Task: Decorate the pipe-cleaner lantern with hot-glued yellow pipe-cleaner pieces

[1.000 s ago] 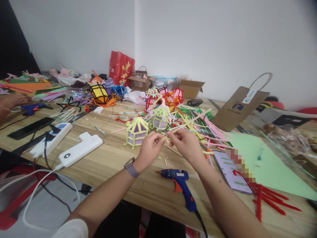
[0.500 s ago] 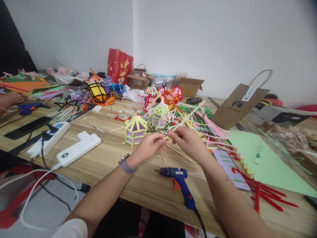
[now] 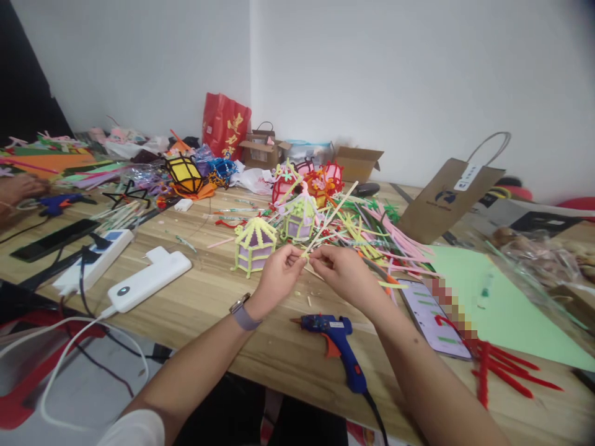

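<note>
My left hand [image 3: 282, 271] and my right hand [image 3: 346, 272] meet over the middle of the table, fingertips close together. Both pinch pale yellow pipe cleaners [image 3: 335, 210], whose long ends slant up and away to the right. The exact pinch point is partly covered by my fingers. Just left of my left hand stands a small lantern [image 3: 255, 249] of yellow pipe cleaners with lilac panels. A similar lantern [image 3: 298, 224] with a pink top sits behind my hands. Below my right hand lies a blue hot glue gun [image 3: 341, 347], its nozzle pointing left.
Pink, green and yellow pipe cleaners [image 3: 395, 229] spread behind my right hand. A phone [image 3: 432, 319], red pipe cleaners [image 3: 511, 365] and a green sheet [image 3: 506, 303] lie right. A power bank [image 3: 149, 279] and power strip [image 3: 95, 260] lie left, near another person's hand [image 3: 21, 189].
The long ends of the yellow pipe cleaners have swung left and stand steeper. My left hand has shifted slightly right, and my fingertips are a little lower.
</note>
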`<state>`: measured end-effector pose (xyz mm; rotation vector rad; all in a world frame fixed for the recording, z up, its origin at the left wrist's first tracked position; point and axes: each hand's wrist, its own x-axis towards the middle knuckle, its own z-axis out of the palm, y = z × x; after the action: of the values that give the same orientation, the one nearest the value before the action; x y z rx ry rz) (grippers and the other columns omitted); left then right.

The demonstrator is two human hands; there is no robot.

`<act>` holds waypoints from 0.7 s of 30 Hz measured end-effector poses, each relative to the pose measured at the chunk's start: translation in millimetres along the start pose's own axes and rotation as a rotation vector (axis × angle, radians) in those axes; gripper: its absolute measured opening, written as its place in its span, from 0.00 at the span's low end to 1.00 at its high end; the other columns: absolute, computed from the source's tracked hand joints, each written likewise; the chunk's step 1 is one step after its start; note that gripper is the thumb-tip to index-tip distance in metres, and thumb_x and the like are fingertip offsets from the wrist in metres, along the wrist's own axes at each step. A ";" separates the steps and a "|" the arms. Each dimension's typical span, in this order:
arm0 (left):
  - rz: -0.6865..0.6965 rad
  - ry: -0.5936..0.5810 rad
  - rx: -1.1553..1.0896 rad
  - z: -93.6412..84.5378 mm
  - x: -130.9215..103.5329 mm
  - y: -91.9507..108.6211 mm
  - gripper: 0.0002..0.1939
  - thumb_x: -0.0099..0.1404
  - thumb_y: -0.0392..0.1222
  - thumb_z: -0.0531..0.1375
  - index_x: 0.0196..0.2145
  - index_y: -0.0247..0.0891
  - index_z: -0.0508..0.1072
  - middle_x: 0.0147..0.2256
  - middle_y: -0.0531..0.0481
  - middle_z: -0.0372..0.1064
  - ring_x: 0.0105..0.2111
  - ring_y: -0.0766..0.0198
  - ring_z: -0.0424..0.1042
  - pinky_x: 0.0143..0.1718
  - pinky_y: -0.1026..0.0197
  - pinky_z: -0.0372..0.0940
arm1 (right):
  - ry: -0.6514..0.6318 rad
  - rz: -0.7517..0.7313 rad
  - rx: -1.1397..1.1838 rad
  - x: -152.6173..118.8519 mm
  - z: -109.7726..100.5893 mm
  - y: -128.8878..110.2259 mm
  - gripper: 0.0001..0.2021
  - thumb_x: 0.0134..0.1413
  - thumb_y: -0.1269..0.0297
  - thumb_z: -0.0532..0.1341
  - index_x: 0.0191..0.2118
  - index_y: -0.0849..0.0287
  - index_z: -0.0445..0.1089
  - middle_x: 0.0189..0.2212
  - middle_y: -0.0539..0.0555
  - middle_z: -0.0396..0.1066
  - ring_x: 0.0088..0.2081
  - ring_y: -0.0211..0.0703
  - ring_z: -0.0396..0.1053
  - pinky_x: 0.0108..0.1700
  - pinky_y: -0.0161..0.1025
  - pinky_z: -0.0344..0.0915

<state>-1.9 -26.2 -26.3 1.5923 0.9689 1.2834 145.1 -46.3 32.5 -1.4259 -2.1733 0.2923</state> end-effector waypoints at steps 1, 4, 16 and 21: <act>0.010 0.013 0.021 0.9 -0.4 -0.8 0.06 0.61 0.41 0.58 0.31 0.35 0.68 0.24 0.54 0.67 0.23 0.69 0.66 0.26 0.67 0.61 | 0.004 -0.002 0.007 -0.3 -0.1 0.1 0.09 0.53 0.70 0.56 0.30 0.60 0.73 0.22 0.50 0.72 0.23 0.37 0.64 0.29 0.33 0.56; 0.032 0.070 0.108 2.8 -0.8 -3.7 0.05 0.61 0.40 0.59 0.30 0.36 0.68 0.27 0.53 0.69 0.26 0.68 0.67 0.28 0.66 0.62 | 0.010 0.006 0.033 -0.9 0.4 -0.2 0.09 0.53 0.70 0.56 0.28 0.60 0.73 0.21 0.49 0.71 0.22 0.37 0.63 0.28 0.32 0.55; 0.230 0.195 0.364 1.1 -5.1 3.9 0.07 0.64 0.40 0.59 0.31 0.37 0.76 0.28 0.51 0.67 0.29 0.65 0.66 0.30 0.64 0.60 | 0.045 0.128 0.207 1.0 -2.8 -3.9 0.18 0.56 0.56 0.55 0.19 0.59 0.67 0.14 0.47 0.64 0.18 0.34 0.57 0.22 0.32 0.51; 0.100 0.086 0.105 -1.8 -2.9 4.6 0.10 0.57 0.37 0.64 0.38 0.36 0.75 0.29 0.52 0.67 0.28 0.67 0.66 0.31 0.64 0.62 | 0.074 0.119 0.275 2.4 -7.6 -0.1 0.21 0.57 0.54 0.54 0.16 0.58 0.63 0.12 0.47 0.61 0.17 0.33 0.54 0.21 0.33 0.51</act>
<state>-4.0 -30.3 -22.7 1.6957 1.0354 1.3988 148.3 -45.0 39.7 -1.3867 -1.9077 0.5498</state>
